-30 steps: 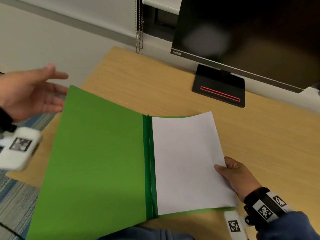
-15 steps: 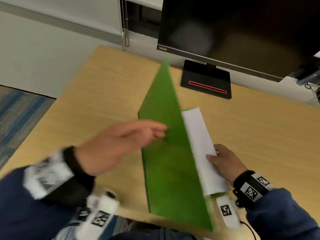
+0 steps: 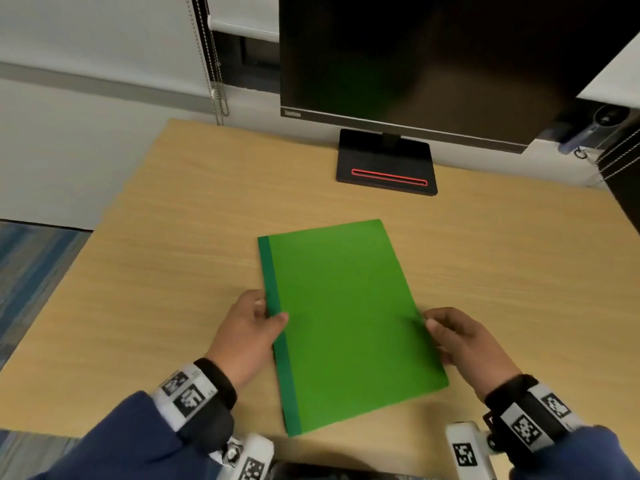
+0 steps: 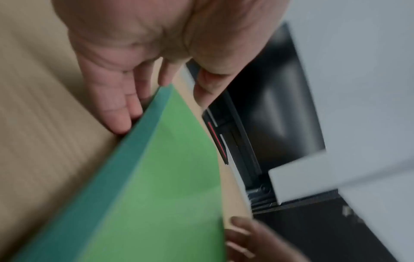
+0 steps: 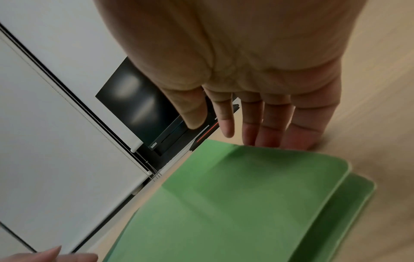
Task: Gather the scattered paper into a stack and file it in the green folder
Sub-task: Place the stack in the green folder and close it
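Observation:
The green folder (image 3: 346, 323) lies closed and flat on the wooden desk (image 3: 173, 271), its dark green spine toward the left. No white paper shows; any sheets inside are hidden by the cover. My left hand (image 3: 266, 308) touches the spine edge with straight fingers (image 4: 121, 120), and the thumb lies over the spine. My right hand (image 3: 436, 327) rests at the folder's right edge, its fingers (image 5: 271, 131) straight and their tips hidden behind the cover edge. In the right wrist view the folder (image 5: 235, 203) shows its top cover a little above the back cover at the corner.
A black monitor (image 3: 415, 64) stands on its base (image 3: 384, 161) at the back of the desk, just beyond the folder. A blind chain (image 3: 216, 81) hangs at the back left. A dark stitched object (image 3: 623, 174) sits at the far right. Carpet (image 3: 31, 271) lies past the desk's left edge.
The left hand swung the cover over from the left and the folder is now closed over the paper. The right hand came off the paper to the folder's right edge.

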`<state>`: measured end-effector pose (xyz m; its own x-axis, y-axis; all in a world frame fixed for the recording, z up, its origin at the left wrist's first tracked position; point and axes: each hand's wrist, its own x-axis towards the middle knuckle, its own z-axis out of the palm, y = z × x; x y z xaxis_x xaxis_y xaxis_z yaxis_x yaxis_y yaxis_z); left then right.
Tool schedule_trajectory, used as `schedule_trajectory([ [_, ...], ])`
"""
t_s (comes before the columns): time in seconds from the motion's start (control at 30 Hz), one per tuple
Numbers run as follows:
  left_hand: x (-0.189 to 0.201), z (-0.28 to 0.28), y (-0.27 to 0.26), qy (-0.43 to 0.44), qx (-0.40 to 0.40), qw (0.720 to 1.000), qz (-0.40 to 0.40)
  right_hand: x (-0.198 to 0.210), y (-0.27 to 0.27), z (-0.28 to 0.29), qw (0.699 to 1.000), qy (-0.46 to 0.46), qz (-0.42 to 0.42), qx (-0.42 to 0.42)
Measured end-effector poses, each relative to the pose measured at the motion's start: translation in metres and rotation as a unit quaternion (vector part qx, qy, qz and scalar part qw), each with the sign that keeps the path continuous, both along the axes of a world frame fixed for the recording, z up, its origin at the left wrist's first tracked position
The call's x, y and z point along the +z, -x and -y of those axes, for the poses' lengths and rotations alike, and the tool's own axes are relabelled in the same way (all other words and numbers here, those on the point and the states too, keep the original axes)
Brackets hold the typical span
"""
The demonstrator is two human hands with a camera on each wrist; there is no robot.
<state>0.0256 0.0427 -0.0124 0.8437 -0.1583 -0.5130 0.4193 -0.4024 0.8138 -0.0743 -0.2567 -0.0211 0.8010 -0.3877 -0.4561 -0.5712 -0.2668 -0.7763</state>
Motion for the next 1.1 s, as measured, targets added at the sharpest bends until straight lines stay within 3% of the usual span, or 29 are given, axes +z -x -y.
schedule_trajectory([
  [0.07,-0.003,0.002,-0.004,0.057,0.072,0.993,-0.08,-0.004,-0.001,-0.001,1.0,0.023,0.006,-0.006],
  [0.17,-0.014,0.004,-0.01,0.076,0.115,0.986,-0.089,-0.008,-0.002,-0.002,0.999,0.04,0.006,-0.013],
  [0.3,-0.021,0.01,-0.006,0.129,0.091,0.979,-0.129,-0.007,-0.002,-0.007,0.998,-0.035,-0.007,-0.052],
  [0.43,-0.027,0.006,-0.006,0.203,0.103,0.96,-0.164,-0.006,0.004,0.004,0.999,0.009,-0.025,-0.045],
  [0.5,-0.031,0.004,-0.008,0.218,0.097,0.955,-0.176,-0.001,0.006,0.008,0.991,-0.107,-0.05,-0.07],
  [0.57,-0.033,0.008,-0.007,0.206,0.083,0.96,-0.17,0.007,0.009,0.007,0.952,-0.284,-0.05,-0.101],
  [0.6,-0.033,0.012,-0.007,0.196,0.072,0.965,-0.158,0.008,0.009,0.006,0.938,-0.327,-0.043,-0.111],
  [0.67,-0.032,0.022,-0.005,0.162,0.032,0.979,-0.122,-0.003,0.01,0.009,0.944,-0.311,-0.028,-0.102],
  [0.8,-0.033,0.038,0.001,-0.017,-0.101,0.995,0.012,-0.019,0.02,0.039,0.964,-0.222,-0.014,-0.146],
  [0.87,-0.036,0.042,0.006,-0.117,-0.164,0.977,0.067,-0.017,0.03,0.07,0.966,-0.193,-0.012,-0.169],
  [0.97,-0.037,0.053,0.018,-0.262,-0.241,0.927,0.12,-0.014,0.054,0.134,0.975,-0.112,-0.025,-0.192],
  [1.03,-0.038,0.061,0.022,-0.316,-0.269,0.902,0.121,-0.013,0.069,0.178,0.98,-0.036,-0.045,-0.19],
  [1.1,-0.039,0.066,0.023,-0.342,-0.264,0.894,0.118,-0.013,0.082,0.217,0.981,0.042,-0.072,-0.176],
])
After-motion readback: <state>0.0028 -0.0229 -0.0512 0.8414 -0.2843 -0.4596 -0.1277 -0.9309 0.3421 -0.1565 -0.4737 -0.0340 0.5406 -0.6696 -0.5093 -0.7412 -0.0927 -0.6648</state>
